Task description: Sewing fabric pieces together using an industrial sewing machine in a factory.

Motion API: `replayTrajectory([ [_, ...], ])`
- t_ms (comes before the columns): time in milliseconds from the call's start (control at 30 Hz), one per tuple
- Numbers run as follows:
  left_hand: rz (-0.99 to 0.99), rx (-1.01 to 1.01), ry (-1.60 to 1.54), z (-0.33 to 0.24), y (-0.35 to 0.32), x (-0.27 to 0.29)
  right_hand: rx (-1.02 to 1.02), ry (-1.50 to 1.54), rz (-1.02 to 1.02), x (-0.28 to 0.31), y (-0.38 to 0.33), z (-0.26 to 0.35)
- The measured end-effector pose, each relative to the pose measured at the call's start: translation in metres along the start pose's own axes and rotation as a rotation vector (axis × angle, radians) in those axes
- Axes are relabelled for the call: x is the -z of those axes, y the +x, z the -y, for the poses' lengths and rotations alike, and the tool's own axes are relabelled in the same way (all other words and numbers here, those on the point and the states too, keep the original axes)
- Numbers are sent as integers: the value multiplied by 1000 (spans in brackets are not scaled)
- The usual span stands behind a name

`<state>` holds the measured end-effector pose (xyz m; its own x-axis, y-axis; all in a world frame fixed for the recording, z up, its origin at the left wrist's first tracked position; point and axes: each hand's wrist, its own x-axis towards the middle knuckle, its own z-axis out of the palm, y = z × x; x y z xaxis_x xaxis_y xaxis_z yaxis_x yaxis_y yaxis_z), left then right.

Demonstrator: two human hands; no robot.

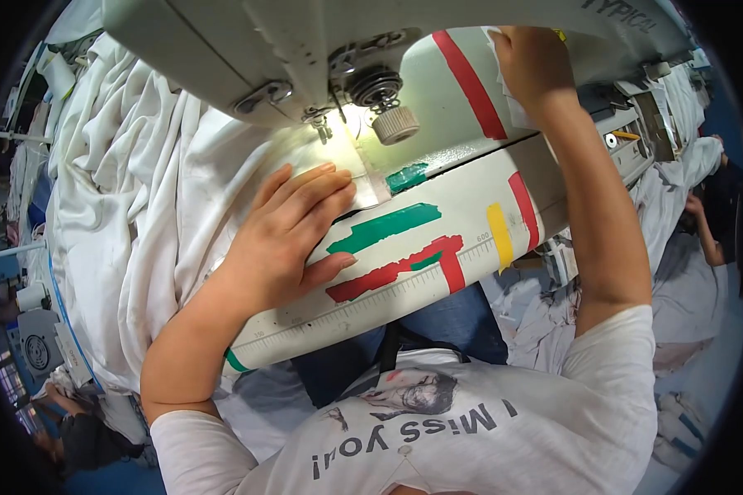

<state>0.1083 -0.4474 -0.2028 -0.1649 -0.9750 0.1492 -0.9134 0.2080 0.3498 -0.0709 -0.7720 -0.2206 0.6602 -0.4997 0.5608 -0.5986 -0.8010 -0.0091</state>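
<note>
The worktop [470,216] is pale and marked with tape strips: green [384,228] and red [392,272] near its middle, yellow [499,237] and red [523,210] toward its right, with a printed ruler scale [363,307] along its near edge. A long red stripe [469,84] runs across the far right part. To the left, a large heap of white cloth [124,198] is piled up. At the far left stands a grey motor box [37,346]. On the right, more white cloth [677,177] lies spread, and another person's arm [702,227] reaches over it. A second person [78,429] sits low at the near left.
</note>
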Motion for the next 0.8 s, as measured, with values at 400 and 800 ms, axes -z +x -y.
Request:
replayTrajectory([
  [400,-1,9,7,-1,-4,-1,175,250,125,35,-47,18],
  [800,-281,-90,-408,-59,86,-29,272,782,84,117,-131,74],
])
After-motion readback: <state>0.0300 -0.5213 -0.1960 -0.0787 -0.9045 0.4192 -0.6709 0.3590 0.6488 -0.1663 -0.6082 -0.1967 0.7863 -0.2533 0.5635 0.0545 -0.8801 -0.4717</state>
